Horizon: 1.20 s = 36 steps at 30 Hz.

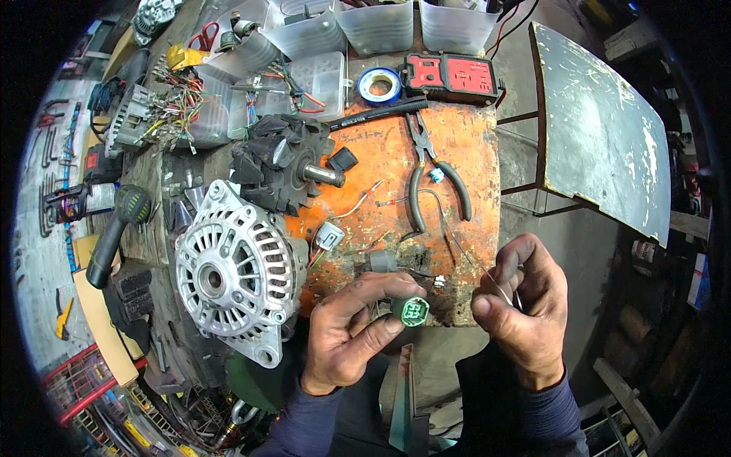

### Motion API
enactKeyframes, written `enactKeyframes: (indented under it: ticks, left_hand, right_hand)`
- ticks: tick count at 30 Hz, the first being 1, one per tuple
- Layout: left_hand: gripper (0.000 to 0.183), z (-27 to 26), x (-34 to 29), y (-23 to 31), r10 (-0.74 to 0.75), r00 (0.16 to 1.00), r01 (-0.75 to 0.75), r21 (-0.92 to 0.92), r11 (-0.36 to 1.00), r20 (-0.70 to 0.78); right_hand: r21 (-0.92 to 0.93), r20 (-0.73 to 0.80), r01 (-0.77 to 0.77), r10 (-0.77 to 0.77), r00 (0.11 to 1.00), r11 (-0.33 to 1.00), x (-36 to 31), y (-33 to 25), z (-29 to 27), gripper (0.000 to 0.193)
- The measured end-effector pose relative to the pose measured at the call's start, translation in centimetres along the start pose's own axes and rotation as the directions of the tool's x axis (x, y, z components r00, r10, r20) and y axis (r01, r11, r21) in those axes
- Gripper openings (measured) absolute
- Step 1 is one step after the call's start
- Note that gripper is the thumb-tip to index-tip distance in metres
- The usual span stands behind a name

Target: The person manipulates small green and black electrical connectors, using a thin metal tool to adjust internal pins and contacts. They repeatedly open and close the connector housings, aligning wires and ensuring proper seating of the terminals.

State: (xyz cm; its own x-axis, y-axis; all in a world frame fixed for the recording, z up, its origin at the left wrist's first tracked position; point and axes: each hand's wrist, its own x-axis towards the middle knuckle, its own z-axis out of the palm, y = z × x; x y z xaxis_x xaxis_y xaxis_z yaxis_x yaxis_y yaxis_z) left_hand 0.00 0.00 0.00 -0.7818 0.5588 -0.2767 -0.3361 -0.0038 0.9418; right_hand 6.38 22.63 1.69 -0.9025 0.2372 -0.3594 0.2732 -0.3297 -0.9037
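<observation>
**Green connector [415, 311] in left hand [349, 329], thin wire [499, 286] in right hand [527, 308]**

Left hand: thumb and index clamped on green connector, openings facing the camera, held at the near edge of the table [373, 161]. Right hand: at 3 o'clock from connector, well apart from it, thumb and fingers pinched together on thin wire, which runs off toward 11 o'clock.

Clock below = from green connector. Grey connector [329, 237], 10 o'clock, near the alternator housing. Alternator housing [236, 278], silver, finned, 9 o'clock, just beside left hand. Rotor [283, 164], dark, shaft pointing right, between 10 and 11. Pliers [420, 145], dark handles spread, 12 o'clock, jaws pointing away from person. Black pen-like tool [378, 114], beyond, just left of 12. Blue tape roll [379, 86], same direction, farther. Red-and-black device [451, 78], 12 o'clock, right of tape roll. Clear plastic bins [378, 29], far edge, 11 to 12. Grey metal panel [601, 129], paint worn, between 1 and 2, off the table.
</observation>
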Motion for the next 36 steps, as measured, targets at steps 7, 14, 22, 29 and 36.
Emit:
enactKeyframes:
  ticks: [7,14,22,29,36]
  left_hand:
    - [0.038,-0.8,0.1,-0.4,0.087,0.994,-0.084,-0.040,0.996,0.068]
    - [0.039,-0.6,0.5,-0.4,0.098,0.990,-0.088,-0.109,0.990,0.097]
    - [0.043,-0.9,0.4,-0.1,0.060,0.993,-0.044,-0.150,0.988,0.105]
    - [0.046,-1.3,0.2,-0.2,0.029,0.993,-0.016,-0.112,0.994,0.114]
    - [0.047,-1.4,0.3,-0.3,0.050,0.993,-0.040,-0.087,0.995,0.109]
  right_hand:
    - [0.454,0.033,-0.039,0.027,0.999,0.890,0.0,0.1,1.4,0.021]
    - [0.503,0.115,-0.064,0.006,0.993,0.862,-0.4,1.2,1.1,0.024]
    - [0.329,0.144,-0.038,-0.010,0.989,0.943,-0.9,0.0,2.0,0.023]
    - [-0.269,0.047,0.198,-0.193,0.980,0.942,-3.3,-0.2,2.1,0.018]
    - [-0.366,0.123,0.344,-0.321,0.939,0.865,-2.6,-0.4,2.3,0.019]
